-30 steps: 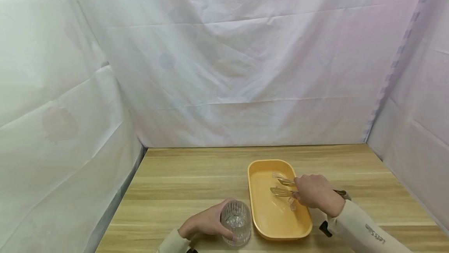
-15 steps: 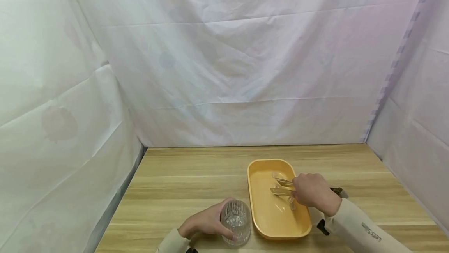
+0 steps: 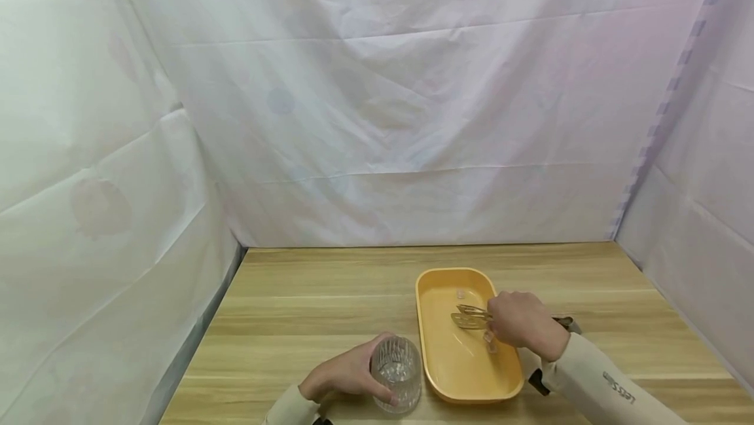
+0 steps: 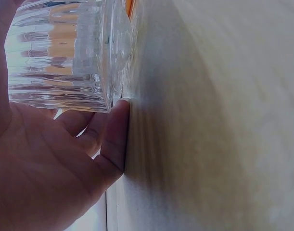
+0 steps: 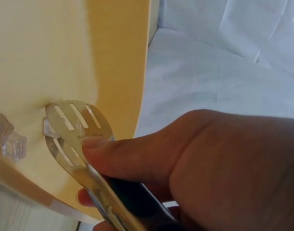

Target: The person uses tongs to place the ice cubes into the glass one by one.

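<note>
My left hand (image 3: pixel 352 369) holds a clear ribbed glass (image 3: pixel 396 372) upright on the table, thumb at the near side and fingers behind. In the left wrist view, the ribbed wall of the glass (image 4: pixel 60 53) fills the upper left. My right hand (image 3: pixel 524 323) grips metal tongs (image 3: pixel 470 320) with slotted ends over an orange tray (image 3: pixel 468 376). Close up, a clear cube (image 5: pixel 49 128) shows partly hidden at the tong ends; I cannot tell whether they pinch it. Two more clear cubes (image 5: pixel 14 147) lie to the left in the right wrist view.
The tray stands just right of the glass on a wood-grain table (image 3: pixel 312 294). Another view of a clear cube (image 3: pixel 461 294) is near the tray's far end. White cloth (image 3: pixel 377 117) hangs behind the table and along both sides.
The two ends of the tongs have drawn closer together, and the right hand has shifted slightly left. The left hand and the glass have stayed in place.
</note>
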Demonstrator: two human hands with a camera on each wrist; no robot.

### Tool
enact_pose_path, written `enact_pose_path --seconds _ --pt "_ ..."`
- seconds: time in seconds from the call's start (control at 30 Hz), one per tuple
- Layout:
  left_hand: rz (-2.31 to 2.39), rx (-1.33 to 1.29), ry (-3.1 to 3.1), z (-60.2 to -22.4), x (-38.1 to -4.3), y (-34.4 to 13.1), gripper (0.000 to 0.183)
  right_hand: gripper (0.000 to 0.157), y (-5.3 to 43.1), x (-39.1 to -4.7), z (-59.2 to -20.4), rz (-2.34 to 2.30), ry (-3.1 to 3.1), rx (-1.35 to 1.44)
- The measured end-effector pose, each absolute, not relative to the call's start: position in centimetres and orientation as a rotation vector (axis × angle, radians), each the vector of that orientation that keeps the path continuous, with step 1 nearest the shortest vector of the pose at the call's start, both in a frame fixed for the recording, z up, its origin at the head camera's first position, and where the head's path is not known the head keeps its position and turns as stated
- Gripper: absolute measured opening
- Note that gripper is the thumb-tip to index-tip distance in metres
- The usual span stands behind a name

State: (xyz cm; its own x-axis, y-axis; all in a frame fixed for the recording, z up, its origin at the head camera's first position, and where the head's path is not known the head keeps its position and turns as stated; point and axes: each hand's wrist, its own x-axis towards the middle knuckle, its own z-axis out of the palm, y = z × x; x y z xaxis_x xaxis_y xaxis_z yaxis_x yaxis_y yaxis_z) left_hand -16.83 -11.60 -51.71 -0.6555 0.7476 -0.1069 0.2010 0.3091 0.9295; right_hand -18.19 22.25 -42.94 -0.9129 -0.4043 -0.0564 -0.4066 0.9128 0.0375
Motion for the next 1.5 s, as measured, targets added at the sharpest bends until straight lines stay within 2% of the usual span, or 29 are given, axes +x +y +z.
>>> enact_pose_path --seconds 0.5,1.5 --pt "1.337 0.829 2.045 -51.7 -16.9 -11.6 0.078 0.025 22.5 -17.8 -43.8 0.09 3.019 -0.691" --pt "1.327 0.815 2.042 -51.7 -16.8 -11.6 0.08 0.024 22.0 -17.6 -43.9 -0.035 2.976 -0.551"
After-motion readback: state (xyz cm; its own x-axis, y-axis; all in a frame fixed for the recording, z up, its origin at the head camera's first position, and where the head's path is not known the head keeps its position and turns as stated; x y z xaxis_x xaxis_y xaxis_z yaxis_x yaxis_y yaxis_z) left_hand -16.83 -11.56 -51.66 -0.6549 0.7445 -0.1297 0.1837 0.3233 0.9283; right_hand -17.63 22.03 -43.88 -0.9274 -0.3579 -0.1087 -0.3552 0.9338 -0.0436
